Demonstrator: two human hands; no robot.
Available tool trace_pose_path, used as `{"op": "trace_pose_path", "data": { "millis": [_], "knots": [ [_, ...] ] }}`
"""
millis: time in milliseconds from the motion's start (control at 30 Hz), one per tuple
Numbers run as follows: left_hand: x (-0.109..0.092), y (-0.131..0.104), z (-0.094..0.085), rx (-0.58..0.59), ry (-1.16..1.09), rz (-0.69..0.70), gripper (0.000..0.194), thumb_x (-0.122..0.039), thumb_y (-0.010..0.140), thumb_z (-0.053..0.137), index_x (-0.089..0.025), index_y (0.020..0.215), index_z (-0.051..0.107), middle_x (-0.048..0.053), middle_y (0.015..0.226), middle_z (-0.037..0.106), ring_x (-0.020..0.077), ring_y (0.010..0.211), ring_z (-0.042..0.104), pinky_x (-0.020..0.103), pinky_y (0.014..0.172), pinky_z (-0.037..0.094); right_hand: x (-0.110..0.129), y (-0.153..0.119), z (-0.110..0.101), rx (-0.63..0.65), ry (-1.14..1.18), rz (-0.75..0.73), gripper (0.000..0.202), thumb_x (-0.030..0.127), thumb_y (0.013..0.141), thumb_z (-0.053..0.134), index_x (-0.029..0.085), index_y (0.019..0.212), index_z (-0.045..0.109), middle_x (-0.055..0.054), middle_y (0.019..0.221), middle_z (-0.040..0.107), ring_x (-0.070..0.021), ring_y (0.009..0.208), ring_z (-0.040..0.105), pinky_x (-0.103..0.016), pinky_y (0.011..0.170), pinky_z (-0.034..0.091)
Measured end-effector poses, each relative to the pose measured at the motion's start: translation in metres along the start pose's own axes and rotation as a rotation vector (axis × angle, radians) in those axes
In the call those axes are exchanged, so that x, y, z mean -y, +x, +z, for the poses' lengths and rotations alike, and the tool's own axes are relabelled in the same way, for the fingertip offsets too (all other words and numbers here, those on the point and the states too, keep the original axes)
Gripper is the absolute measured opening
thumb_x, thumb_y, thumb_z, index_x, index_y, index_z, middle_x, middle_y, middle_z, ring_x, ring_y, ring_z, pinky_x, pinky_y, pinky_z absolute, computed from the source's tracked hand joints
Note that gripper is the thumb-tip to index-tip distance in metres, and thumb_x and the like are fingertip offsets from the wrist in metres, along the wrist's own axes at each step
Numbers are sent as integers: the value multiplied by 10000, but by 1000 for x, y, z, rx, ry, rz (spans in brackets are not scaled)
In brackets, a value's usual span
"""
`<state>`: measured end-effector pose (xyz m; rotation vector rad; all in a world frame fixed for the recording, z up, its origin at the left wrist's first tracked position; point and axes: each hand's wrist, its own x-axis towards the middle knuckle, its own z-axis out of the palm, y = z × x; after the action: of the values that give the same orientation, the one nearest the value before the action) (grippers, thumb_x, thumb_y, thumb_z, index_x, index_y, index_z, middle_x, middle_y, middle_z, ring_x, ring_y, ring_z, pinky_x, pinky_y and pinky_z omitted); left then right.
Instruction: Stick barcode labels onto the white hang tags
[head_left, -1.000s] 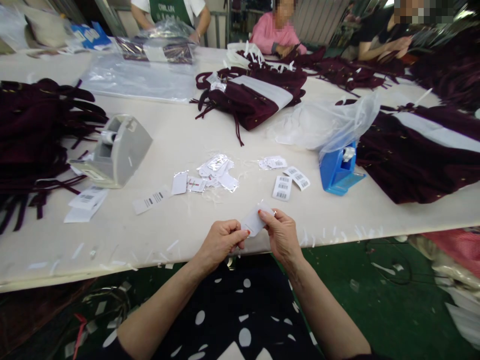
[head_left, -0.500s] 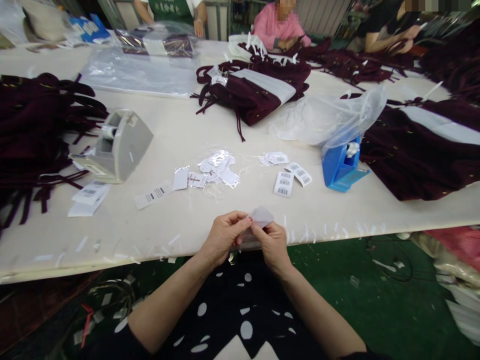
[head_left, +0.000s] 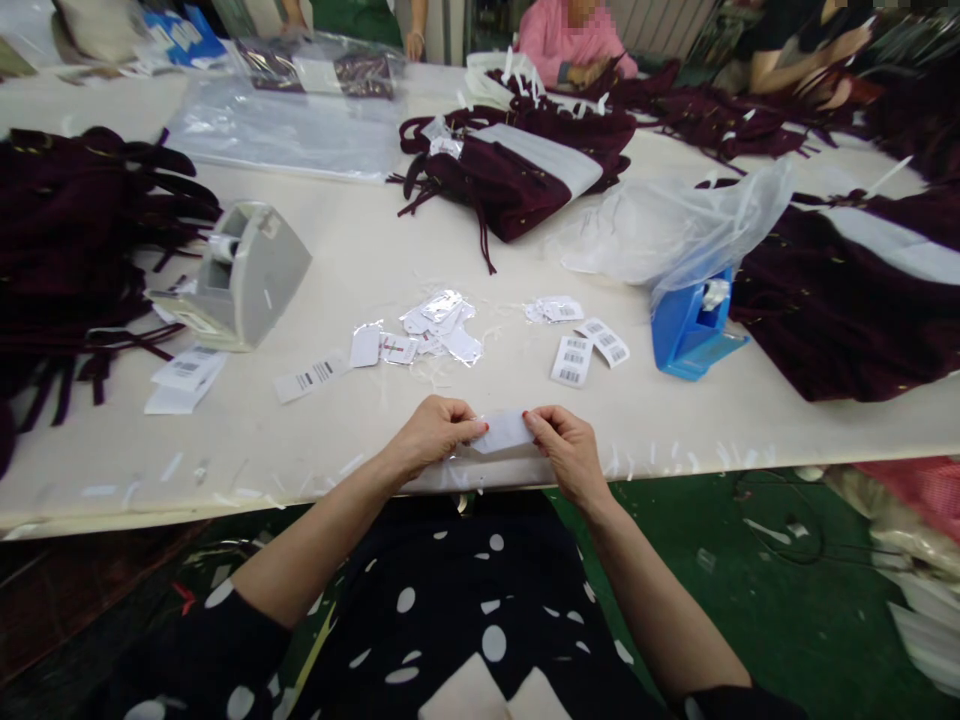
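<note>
A small white slip, paper-like and slightly translucent, is stretched between my hands just above the table's near edge. My left hand pinches its left end between thumb and fingers. At the other end, my right hand grips it the same way. Beyond my hands lies a loose pile of white tags, with a printed label strip to its left. Toward the right are barcode sticker sheets and a smaller stack of tags.
A grey tape dispenser stands at left, a blue one at right. Dark maroon bags lie mid-table, with more on both sides. Clear plastic bags lie at the back. Several people sit or stand across the table.
My hands have moved apart and slightly up the picture. The slip, bunched between them before, is now drawn out flat. The view has shifted a little.
</note>
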<state>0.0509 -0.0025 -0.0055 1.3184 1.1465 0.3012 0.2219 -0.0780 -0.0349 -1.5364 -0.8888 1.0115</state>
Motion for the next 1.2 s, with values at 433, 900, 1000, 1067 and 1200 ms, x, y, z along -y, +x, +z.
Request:
{"op": "trace_pose_path", "data": {
  "millis": [433, 900, 1000, 1067, 1200],
  "knots": [
    [6, 15, -18, -32, 380, 49, 180, -317, 605, 618, -159, 523, 589, -37, 426, 514, 82, 409, 413, 200, 429, 275, -7, 5, 0, -32, -167, 17, 247, 428, 715, 586, 189, 655, 593, 46, 496, 497, -105, 483, 400, -246, 510, 318],
    [1, 7, -19, -207, 852, 178, 134, -293, 670, 631, -178, 736, 610, 29, 670, 590, 199, 676, 560, 265, 590, 355, -5, 5, 2, -67, -417, -37, 262, 433, 735, 536, 194, 661, 611, 5, 563, 578, -137, 534, 481, -266, 566, 359],
    [3, -3, -12, -336, 1124, 398, 237, -258, 762, 559, -177, 985, 567, 94, 941, 592, 220, 810, 556, 303, 657, 381, -4, 3, 4, -90, -520, -81, 241, 407, 751, 521, 203, 664, 614, -5, 585, 592, -146, 552, 500, -272, 580, 359],
    [9, -6, -8, -337, 1258, 650, 202, -203, 818, 493, -191, 1008, 561, 109, 1018, 580, 223, 880, 537, 345, 721, 382, -4, 3, 4, -64, -564, -102, 232, 394, 764, 509, 206, 669, 608, -7, 588, 592, -149, 557, 508, -273, 583, 365],
    [24, -3, -4, -247, 1299, 974, 213, -110, 860, 397, -187, 839, 595, 54, 841, 627, 194, 870, 527, 445, 877, 328, -3, 17, -11, -188, -607, -152, 233, 406, 766, 505, 192, 787, 597, -29, 688, 609, -153, 599, 523, -283, 620, 392]
  ]
}}
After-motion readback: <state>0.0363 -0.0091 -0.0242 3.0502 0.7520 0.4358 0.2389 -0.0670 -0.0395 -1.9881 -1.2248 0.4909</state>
